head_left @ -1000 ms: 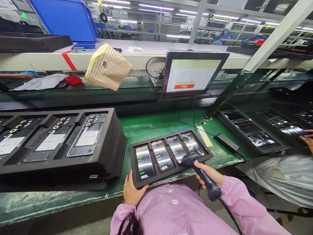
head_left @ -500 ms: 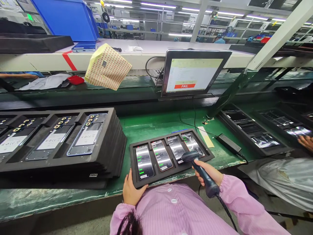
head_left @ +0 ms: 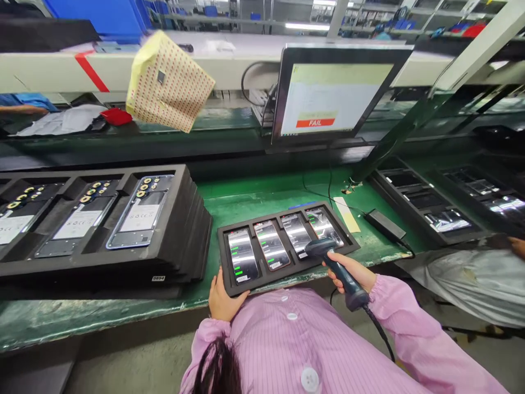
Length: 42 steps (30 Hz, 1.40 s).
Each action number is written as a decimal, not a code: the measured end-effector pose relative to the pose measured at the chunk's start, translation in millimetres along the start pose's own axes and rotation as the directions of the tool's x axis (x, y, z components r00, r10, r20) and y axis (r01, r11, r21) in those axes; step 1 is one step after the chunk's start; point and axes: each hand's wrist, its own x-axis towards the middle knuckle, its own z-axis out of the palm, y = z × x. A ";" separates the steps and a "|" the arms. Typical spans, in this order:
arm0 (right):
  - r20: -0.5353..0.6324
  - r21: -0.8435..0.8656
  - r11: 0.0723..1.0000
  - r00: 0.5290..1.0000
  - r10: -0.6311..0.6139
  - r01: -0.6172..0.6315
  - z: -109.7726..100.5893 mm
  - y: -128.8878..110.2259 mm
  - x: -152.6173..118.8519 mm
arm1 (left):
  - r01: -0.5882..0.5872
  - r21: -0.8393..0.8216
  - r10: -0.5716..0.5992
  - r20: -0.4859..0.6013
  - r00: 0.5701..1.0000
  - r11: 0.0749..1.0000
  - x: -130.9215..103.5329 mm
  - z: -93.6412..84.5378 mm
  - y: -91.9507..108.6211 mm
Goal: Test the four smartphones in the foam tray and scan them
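Observation:
My right hand (head_left: 348, 269) is wrapped around the handle of a dark corded barcode scanner (head_left: 341, 276). The scanner's head is over the right part of a black foam tray (head_left: 262, 288), covering the lower end of a phone there. Several phones lie screen up in the tray's slots, among them a phone (head_left: 243, 257) at the left and an orange-rimmed phone (head_left: 272, 246) beside it; green marks show on their screens. With fingers at the left side and thumb along the front edge, my left hand (head_left: 225, 298) grips the tray's near-left corner.
Left on the green bench (head_left: 233, 205) is a stack of foam trays (head_left: 197, 230) holding opened phones. A monitor (head_left: 340, 98) behind reads FAIL. A power adapter (head_left: 385, 225), a paper strip (head_left: 346, 214) and another phone tray (head_left: 430, 202) lie right, near a co-worker's sleeve (head_left: 463, 279).
The view has tilted down, so the bench and monitor appear higher. Both my hands keep their holds, and the scanner stays over the tray's right part.

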 end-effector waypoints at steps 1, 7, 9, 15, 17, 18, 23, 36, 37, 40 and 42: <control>0.003 -0.004 1.000 1.000 0.012 -0.012 -0.8 0.0 -0.9 | 0.002 -0.005 -0.002 0.006 1.000 1.000 0.4 -0.9 1.1; 0.024 -0.007 0.999 0.998 0.051 -0.051 -6.7 4.0 1.3 | 0.039 -0.005 -0.038 0.034 0.999 0.999 0.9 -1.9 2.2; 0.022 -0.005 0.999 0.999 0.040 -0.040 -7.8 5.0 2.0 | 0.033 -0.001 -0.033 0.030 0.999 0.999 0.4 -1.5 1.7; 0.021 -0.015 1.000 1.000 0.003 -0.002 -6.5 2.5 -1.4 | 0.009 -0.003 -0.009 0.014 1.000 1.000 0.2 -2.4 2.5; 0.024 -0.011 1.000 1.000 0.003 -0.003 -5.0 1.8 -1.8 | 0.015 -0.012 -0.015 0.014 1.000 1.000 0.2 -2.9 2.4; 0.025 -0.007 1.000 1.000 0.009 -0.008 -4.2 1.8 -1.4 | 0.016 -0.014 -0.016 0.014 1.000 1.000 0.1 -3.0 2.0; -0.008 -0.013 0.999 0.999 0.044 -0.044 -2.3 5.5 2.6 | 0.001 -0.001 -0.001 -0.005 1.000 1.000 -0.6 -0.4 -1.9; 0.267 0.183 0.975 0.961 0.076 -0.128 93.6 -26.6 1.2 | -0.048 0.049 0.050 -0.040 0.998 0.998 0.0 -0.7 2.7; 0.300 0.198 0.966 0.948 0.103 -0.167 107.1 -29.2 1.5 | -0.057 0.037 0.058 -0.034 0.998 0.998 -0.2 -2.3 4.7; 0.354 0.141 0.954 0.913 0.201 -0.265 139.7 -27.8 3.1 | -0.101 -0.015 0.100 -0.028 0.995 0.995 -1.3 -5.3 7.8; 0.350 0.074 0.945 0.896 0.273 -0.317 152.9 -20.8 4.2 | -0.103 -0.035 0.102 -0.024 0.994 0.994 -2.6 -5.5 7.6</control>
